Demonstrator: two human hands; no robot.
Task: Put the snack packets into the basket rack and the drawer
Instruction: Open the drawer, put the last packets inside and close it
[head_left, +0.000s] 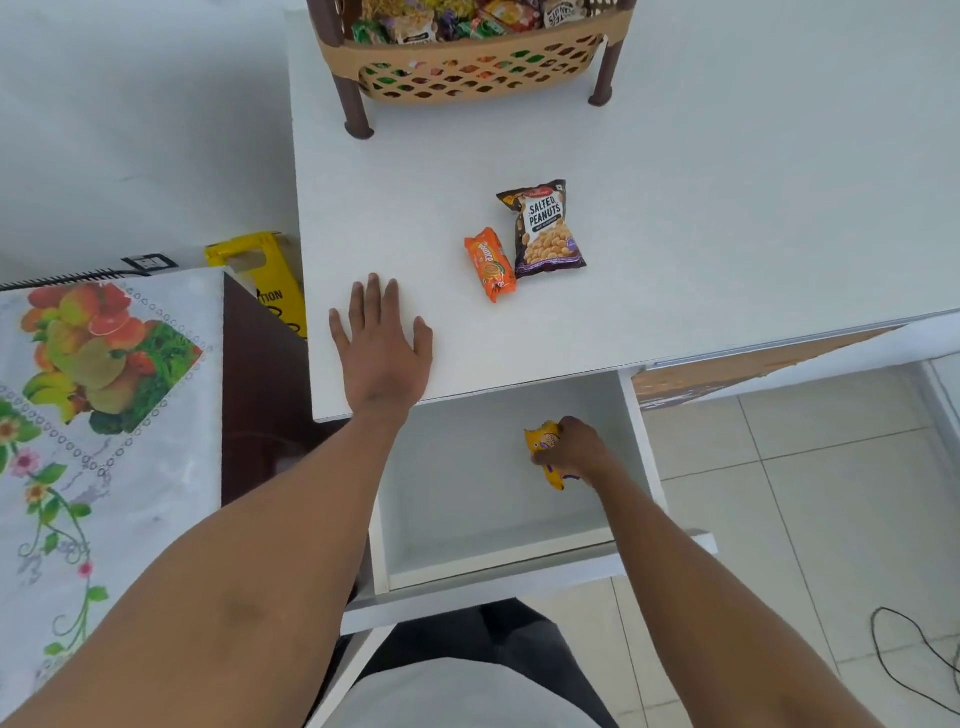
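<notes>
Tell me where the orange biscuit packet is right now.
In the head view, the orange biscuit packet lies on the white tabletop, just left of the salted peanuts bag and right of the flat left hand.

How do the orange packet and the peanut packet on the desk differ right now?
The orange packet is a slim, tube-like pack; the salted peanuts packet is a wider, flat pouch. The orange packet is bright orange; the peanut one is dark with pictured nuts. Both lie on the white desk, side by side, untouched by either hand.

I stand in a home, by a white desk (727, 208), fruit-print tablecloth (104, 389) and tiled floor (831, 493).
</notes>
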